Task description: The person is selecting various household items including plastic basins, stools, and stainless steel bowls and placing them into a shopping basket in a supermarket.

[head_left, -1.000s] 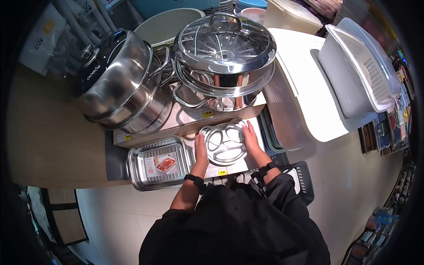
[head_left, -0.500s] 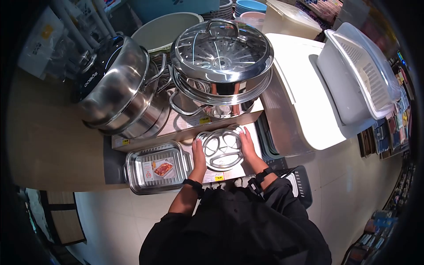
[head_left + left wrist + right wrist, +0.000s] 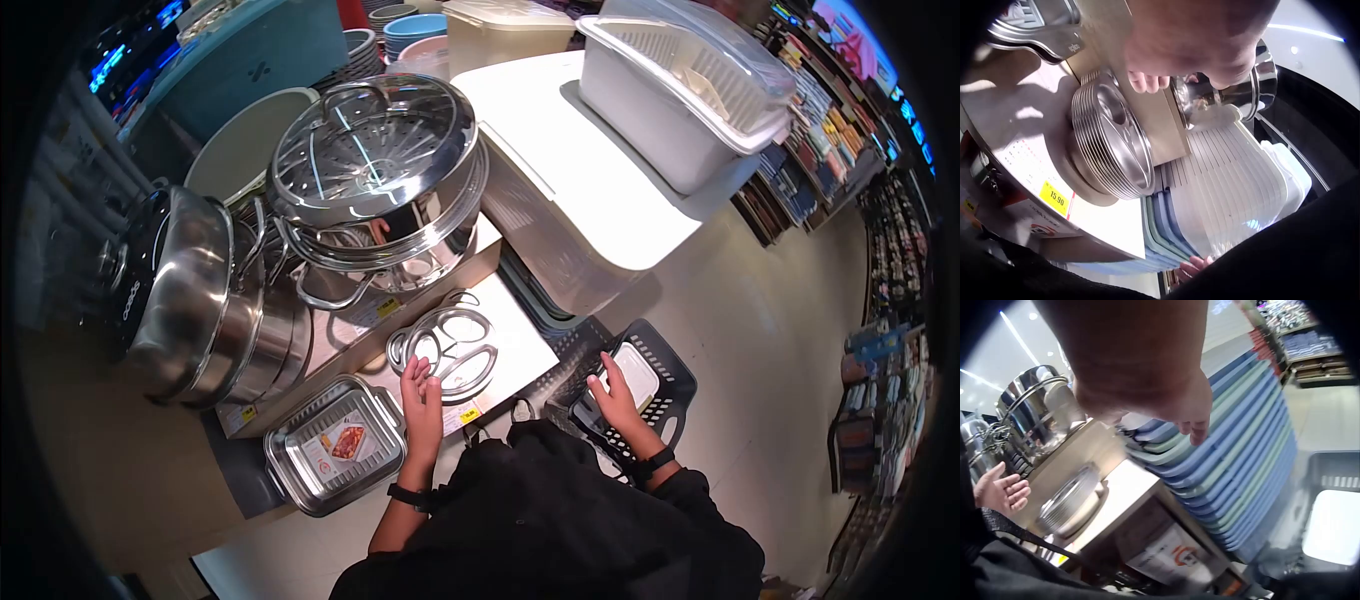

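Observation:
A stack of round divided stainless steel plates [image 3: 462,349], with small ear-like bumps at the rim, sits on the lower shelf. The left wrist view shows its edges piled up [image 3: 1094,140]. My left hand [image 3: 423,408] hovers by the near-left side of the stack, fingers loosely extended and holding nothing. To the right, my right hand [image 3: 617,398] hangs in the air, overlapping a dark grey shopping basket [image 3: 683,372]; its fingers are relaxed and nothing is in them. A white rectangular item [image 3: 640,368] lies in the basket.
A ribbed steel baking tray [image 3: 381,470] lies left of the plates. Steel steamer pots [image 3: 440,235] stand on the raised step behind. A large white-lidded bin [image 3: 600,215] rises at the right, beside stacked blue and green plastic pieces [image 3: 1229,469].
Both hands have come away from the sides of the plate stack. My right hand has moved right, toward the basket, and the head view has turned to the right.

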Action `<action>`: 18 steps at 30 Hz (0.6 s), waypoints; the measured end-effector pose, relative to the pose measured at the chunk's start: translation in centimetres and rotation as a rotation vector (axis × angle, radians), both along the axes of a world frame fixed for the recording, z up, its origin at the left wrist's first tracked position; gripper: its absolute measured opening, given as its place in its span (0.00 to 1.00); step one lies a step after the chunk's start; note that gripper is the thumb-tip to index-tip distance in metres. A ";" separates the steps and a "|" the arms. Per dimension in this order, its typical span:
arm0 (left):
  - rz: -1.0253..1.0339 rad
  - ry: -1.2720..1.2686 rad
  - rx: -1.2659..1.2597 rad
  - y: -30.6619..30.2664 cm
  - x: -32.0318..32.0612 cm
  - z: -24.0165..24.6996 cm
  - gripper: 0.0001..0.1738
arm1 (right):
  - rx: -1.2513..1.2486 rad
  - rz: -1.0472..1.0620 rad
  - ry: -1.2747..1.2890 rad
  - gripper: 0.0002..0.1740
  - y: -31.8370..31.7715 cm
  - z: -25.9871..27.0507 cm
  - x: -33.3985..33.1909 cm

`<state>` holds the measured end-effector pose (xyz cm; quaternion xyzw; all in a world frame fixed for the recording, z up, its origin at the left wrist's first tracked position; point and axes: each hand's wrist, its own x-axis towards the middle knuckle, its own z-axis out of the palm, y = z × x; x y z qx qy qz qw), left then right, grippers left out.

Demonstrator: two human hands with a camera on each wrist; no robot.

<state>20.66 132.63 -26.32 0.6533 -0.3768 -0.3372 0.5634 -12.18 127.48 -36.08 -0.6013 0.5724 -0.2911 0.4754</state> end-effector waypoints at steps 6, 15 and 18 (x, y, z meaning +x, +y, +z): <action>-0.398 -0.061 0.090 -1.6 -4.5 -0.3 0.31 | 0.271 -0.062 0.298 0.47 12.3 -0.6 -7.0; -0.934 -0.254 0.199 -1.1 -12.5 -2.9 0.34 | 0.416 -0.082 0.724 0.24 17.1 -0.7 -8.3; -1.144 -0.498 0.212 -0.9 -16.6 -2.2 0.35 | 0.378 -0.095 0.689 0.23 16.8 -0.5 -8.4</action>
